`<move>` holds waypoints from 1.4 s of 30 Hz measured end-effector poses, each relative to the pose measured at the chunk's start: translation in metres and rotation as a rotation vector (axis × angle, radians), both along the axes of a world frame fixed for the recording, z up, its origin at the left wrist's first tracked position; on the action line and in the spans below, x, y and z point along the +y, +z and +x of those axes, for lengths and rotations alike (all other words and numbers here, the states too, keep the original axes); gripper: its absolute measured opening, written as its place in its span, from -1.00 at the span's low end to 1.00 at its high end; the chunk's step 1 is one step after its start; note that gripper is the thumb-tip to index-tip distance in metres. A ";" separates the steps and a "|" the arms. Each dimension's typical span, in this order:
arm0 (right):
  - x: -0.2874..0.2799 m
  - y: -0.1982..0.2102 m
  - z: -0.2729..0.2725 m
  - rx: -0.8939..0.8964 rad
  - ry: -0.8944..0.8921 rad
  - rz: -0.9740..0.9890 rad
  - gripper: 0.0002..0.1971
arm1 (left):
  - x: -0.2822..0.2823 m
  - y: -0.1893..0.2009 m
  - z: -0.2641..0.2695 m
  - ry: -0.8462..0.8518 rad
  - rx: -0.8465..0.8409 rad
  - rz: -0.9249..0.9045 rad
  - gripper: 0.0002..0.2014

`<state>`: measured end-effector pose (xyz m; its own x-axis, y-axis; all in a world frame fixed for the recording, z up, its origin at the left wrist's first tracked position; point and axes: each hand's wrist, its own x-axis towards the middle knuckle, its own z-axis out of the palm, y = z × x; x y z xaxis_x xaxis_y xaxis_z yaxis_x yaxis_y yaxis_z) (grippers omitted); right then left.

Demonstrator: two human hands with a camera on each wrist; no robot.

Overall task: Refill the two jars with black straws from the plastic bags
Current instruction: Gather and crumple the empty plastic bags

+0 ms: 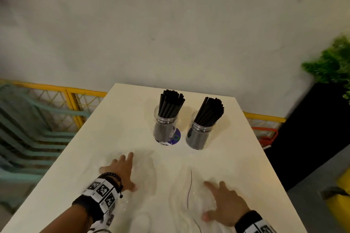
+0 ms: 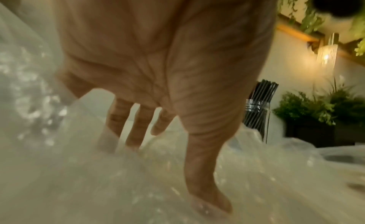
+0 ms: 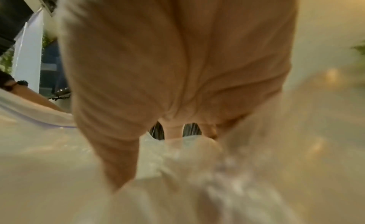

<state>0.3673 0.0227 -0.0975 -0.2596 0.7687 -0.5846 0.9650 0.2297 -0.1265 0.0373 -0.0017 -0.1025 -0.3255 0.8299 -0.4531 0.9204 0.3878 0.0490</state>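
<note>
At the far end of the white counter [image 1: 121, 119] both jars stand side by side, the left jar [image 1: 166, 128] and the right jar [image 1: 200, 133], each already packed with black straws [image 1: 171, 103]. Nearer the person, two clear plastic bags lie flat and look emptied: the left bag [image 1: 144, 172] and the right bag [image 1: 181, 191]. The left hand [image 1: 121, 171] and right hand [image 1: 223, 203] rest well apart, fingers spread, each on its bag, gripping nothing. Judging by this, the refill seems done; only clearing the bags may remain.

L wrist [image 1: 106, 191]: black bead bracelet + b/w marker-tag band, black cuff behind | R wrist [image 1: 255, 223]: had same tag band, black cuff
</note>
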 end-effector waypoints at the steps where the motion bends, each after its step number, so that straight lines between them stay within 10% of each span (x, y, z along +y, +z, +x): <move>1: -0.002 -0.005 0.002 0.036 0.014 0.013 0.00 | -0.005 -0.003 0.005 0.026 0.025 0.010 0.10; 8: -0.005 -0.023 0.015 0.338 -0.007 0.147 -0.61 | -0.046 0.026 0.034 0.040 -0.252 0.212 -0.85; 14: -0.016 0.022 0.002 0.748 -0.201 0.515 -0.84 | -0.085 0.085 0.089 0.055 -1.193 0.536 -0.71; 19: -0.070 0.063 -0.012 1.217 -0.066 0.244 -0.71 | -0.077 0.078 0.141 -0.028 -1.264 0.645 -0.65; 25: -0.107 0.092 0.037 1.365 -0.247 0.053 -0.66 | -0.067 0.079 0.188 -0.237 -1.431 0.704 -0.73; 28: -0.137 0.105 0.062 1.506 -0.431 0.102 -0.57 | -0.060 0.084 0.213 -0.276 -1.488 0.714 -0.36; 33: -0.204 0.113 0.109 0.993 -0.601 0.512 -0.02 | -0.078 0.079 0.265 -0.571 -1.378 0.559 -0.68; 37: -0.265 0.098 0.129 0.715 -0.651 0.463 0.02 | -0.122 0.055 0.315 -0.952 -1.445 0.288 -0.82; 42: -0.316 0.063 0.143 0.692 -0.970 0.541 -0.75 | -0.154 0.006 0.362 -1.050 -1.475 0.004 -0.57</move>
<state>0.5104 -0.2928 -0.0348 0.4084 0.9056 -0.1140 0.5381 -0.3397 -0.7714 0.3988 -0.1560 -0.0965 0.9023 0.4044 0.1492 -0.0403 -0.2654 0.9633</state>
